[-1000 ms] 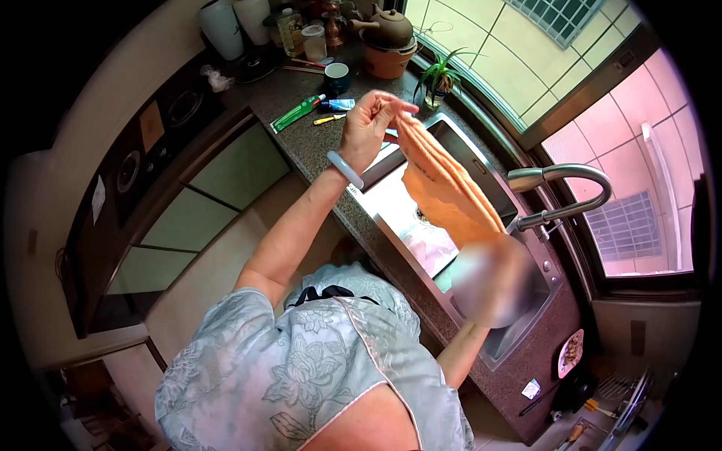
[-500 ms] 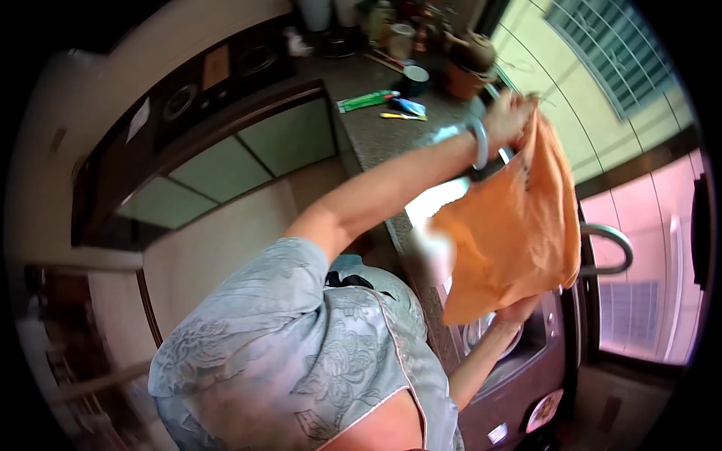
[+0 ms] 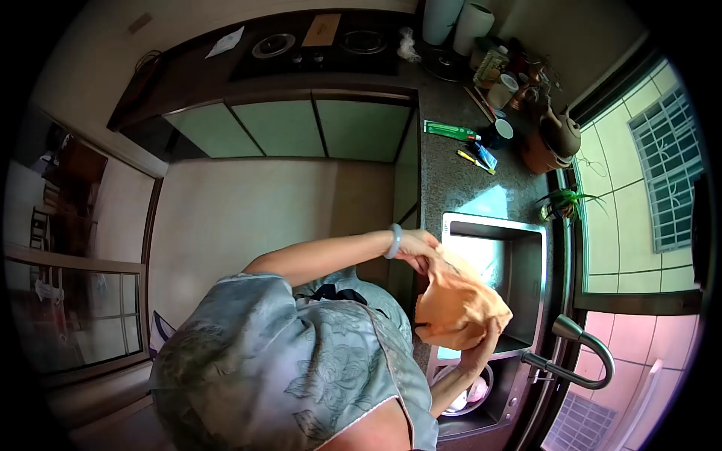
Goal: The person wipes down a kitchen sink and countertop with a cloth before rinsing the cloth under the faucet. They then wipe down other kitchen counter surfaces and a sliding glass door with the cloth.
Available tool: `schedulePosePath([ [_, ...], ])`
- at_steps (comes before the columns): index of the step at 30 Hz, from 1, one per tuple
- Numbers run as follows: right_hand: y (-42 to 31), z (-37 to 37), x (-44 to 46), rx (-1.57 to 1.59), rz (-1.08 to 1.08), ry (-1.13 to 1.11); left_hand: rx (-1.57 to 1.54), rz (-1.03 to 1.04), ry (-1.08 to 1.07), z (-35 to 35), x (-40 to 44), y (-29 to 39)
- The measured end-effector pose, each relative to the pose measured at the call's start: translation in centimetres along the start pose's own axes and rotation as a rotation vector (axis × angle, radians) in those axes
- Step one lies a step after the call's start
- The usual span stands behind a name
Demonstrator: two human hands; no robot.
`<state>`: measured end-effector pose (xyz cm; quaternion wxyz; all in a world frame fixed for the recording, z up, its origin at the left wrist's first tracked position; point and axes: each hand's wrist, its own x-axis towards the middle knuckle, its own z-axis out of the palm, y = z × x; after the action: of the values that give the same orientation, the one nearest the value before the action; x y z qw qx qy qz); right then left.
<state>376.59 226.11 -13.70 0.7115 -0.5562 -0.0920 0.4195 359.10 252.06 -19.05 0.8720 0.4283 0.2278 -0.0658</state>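
Observation:
An orange cloth (image 3: pixel 459 304) hangs bunched between my two hands, over the near edge of the sink (image 3: pixel 519 259). My left hand (image 3: pixel 418 248), with a pale bangle at the wrist, pinches its upper left corner. Lower down, my right hand (image 3: pixel 481 352) is closed on the cloth's lower right edge, its fingers partly behind the fabric. Beneath my right wrist, a metal bowl (image 3: pixel 490 385) with pale items in it stands in the smaller basin.
A curved faucet (image 3: pixel 579 368) rises at the sink's right. Up the counter (image 3: pixel 444 177) are a green toothpaste box (image 3: pixel 450 131), a blue tube (image 3: pixel 486 155), a yellow toothbrush (image 3: pixel 475 161), a cup (image 3: pixel 500 131), a potted plant (image 3: pixel 564 203) and a clay teapot (image 3: pixel 560 134). The stove (image 3: pixel 316 49) is at upper left.
The view has turned left. Both hands have lowered the cloth from its raised, spread position toward my body, and it is now more bunched. The smaller basin's bowl shows more clearly.

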Motion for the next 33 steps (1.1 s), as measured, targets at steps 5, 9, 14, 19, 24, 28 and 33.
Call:
schedulePosePath([
  [5,-0.1,-1.7,2.6,-0.639,-0.037,-0.160,0.584,0.211,0.685,-2.9,-2.2,-1.4],
  [9,-1.1,1.6,4.4,-0.817,-0.061,-0.228,0.825,0.268,0.370,-1.2,-6.2,1.7],
  [14,-3.1,7.7,5.6,-1.205,-0.189,-0.111,1.303,0.251,0.310,-3.8,-8.1,1.7],
  [19,-2.5,11.2,7.8,-1.265,-0.152,-0.051,1.194,1.008,0.560,-7.9,-10.0,3.3],
  [24,3.8,20.0,10.4,-0.613,-0.181,0.026,0.049,0.371,-0.101,-9.5,-13.3,7.2],
  [28,9.6,31.3,11.2,0.349,0.128,-0.550,-0.568,0.421,-0.088,-8.8,-13.8,8.3],
  [33,13.0,37.0,11.7,0.675,0.300,-0.669,-1.167,0.479,0.037,-14.0,-11.0,6.2],
])
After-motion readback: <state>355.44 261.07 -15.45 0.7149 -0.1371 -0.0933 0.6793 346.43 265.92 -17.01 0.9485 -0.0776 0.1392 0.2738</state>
